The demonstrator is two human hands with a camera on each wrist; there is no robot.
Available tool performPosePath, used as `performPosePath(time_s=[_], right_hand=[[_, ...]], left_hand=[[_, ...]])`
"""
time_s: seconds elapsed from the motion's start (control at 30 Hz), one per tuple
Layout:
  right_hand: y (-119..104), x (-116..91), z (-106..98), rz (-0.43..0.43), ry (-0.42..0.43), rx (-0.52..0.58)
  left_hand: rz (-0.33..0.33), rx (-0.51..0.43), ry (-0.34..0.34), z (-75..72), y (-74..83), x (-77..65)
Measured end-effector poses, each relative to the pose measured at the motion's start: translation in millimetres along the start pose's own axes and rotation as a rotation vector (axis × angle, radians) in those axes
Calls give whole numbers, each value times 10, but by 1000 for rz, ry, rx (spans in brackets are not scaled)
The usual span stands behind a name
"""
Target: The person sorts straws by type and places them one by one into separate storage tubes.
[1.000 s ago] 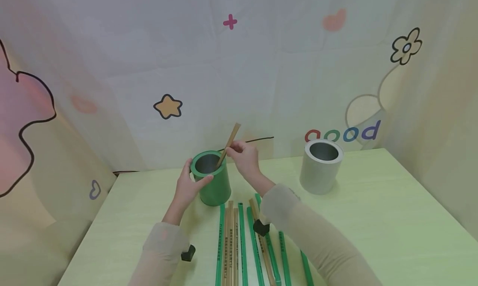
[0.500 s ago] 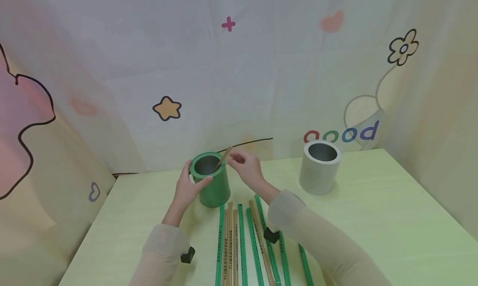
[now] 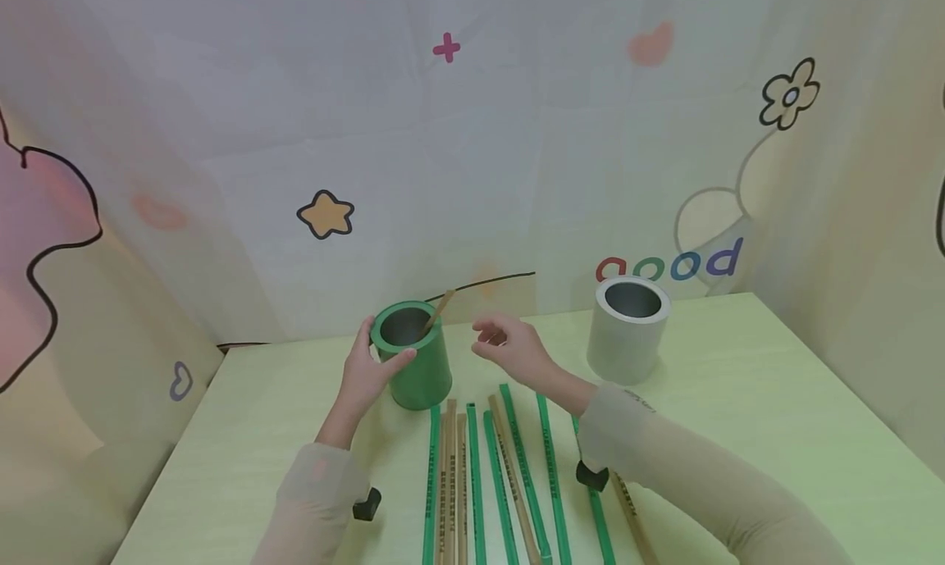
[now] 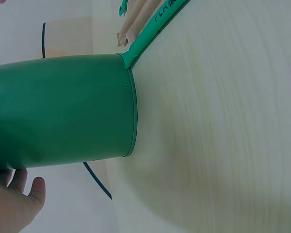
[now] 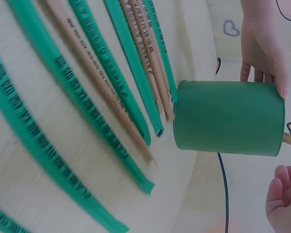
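A green cylindrical holder [image 3: 424, 378] stands upright near the table's back edge. My left hand [image 3: 365, 383] grips its left side, thumb across the front below the rim. One brown paper-wrapped straw [image 3: 440, 312] leans inside the holder, its top end poking past the right rim. To the right of the holder hovers my right hand [image 3: 514, 350], fingers loosely bent and holding nothing. In front of the holder lie several green wrapped straws [image 3: 549, 458] and brown wrapped straws [image 3: 509, 467], printed with dark lettering. The right wrist view shows them closer, like this green wrapped straw [image 5: 89, 111].
A white cylindrical holder [image 3: 627, 342] stands at the back right of the pale table [image 3: 753, 417]. Behind the table hangs a printed cloth [image 3: 472, 163]. A brown wrapped straw [image 3: 633, 516] lies beside my right forearm, partly covered by it.
My right hand lowered the brown wrapped straw into the green holder, let go of it and drew back to the right. My left hand has stayed on the holder.
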State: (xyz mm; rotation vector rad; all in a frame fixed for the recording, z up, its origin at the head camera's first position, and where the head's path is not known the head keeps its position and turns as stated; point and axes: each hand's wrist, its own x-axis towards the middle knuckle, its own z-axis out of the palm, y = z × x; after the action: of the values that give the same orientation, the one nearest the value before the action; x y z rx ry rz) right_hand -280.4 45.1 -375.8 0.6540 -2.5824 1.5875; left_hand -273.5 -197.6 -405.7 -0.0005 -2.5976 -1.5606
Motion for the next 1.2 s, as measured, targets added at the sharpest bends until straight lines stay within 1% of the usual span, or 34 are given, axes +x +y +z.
performPosePath(time_s=[0.2,0.4,0.53,0.77,0.93,1.2], right_hand=[[52,-131,-207,-3,-61,-61],[100,-258,-386,19,-95,-87],[155,-343,-482,36,-96,-90],[307,-438,-635,66,-95,-44],[421,-510,-734,75,-97,-49],[647,-696,-854,139,-112,-45]], left_hand=[[-9,5,-7,-7,15,-10],[-13,7,-8,-17,9,-9],[-15,3,-10,-16,8,-7],[-6,-2,-11,-11,6,-3],[-5,1,-9,-10,-5,6],[-7,-6,-5,-11,-4,4]])
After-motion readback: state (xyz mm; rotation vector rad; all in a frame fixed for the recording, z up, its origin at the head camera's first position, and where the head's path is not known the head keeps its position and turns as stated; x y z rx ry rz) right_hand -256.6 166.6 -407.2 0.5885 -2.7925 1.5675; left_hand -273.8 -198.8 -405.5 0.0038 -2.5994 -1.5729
